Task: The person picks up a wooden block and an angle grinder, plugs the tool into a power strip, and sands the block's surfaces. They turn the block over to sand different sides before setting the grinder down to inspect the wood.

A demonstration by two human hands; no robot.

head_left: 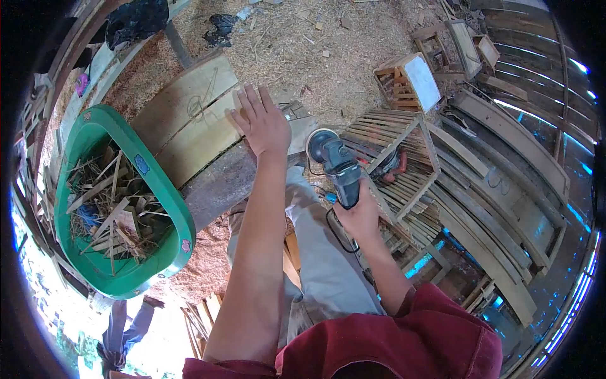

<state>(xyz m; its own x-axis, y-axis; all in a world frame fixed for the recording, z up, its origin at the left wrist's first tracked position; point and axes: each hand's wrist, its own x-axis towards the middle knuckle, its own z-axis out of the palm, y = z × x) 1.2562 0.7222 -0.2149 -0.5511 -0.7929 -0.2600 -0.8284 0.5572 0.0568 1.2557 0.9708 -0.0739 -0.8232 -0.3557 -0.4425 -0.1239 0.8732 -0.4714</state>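
Observation:
My left hand (264, 126) lies flat with its fingers spread at the right end of a pale wooden board (205, 117), which rests on a worn bench (218, 180). The board has a dark seam along it and a scribbled pencil mark. My right hand (358, 213) is wrapped round the body of a dark angle grinder (341, 169). The grinder's round disc (320, 144) points away from me, just right of the bench's end and apart from the board. A black cable hangs in a loop beside my right hand.
A green tub (180, 215) of wood scraps stands at the left. Slatted wooden frames (420, 151) and long planks (486, 234) fill the right side. A white-topped wooden box (421, 82) sits on the shavings-covered floor (303, 63). Another person's legs (123, 328) show at the lower left.

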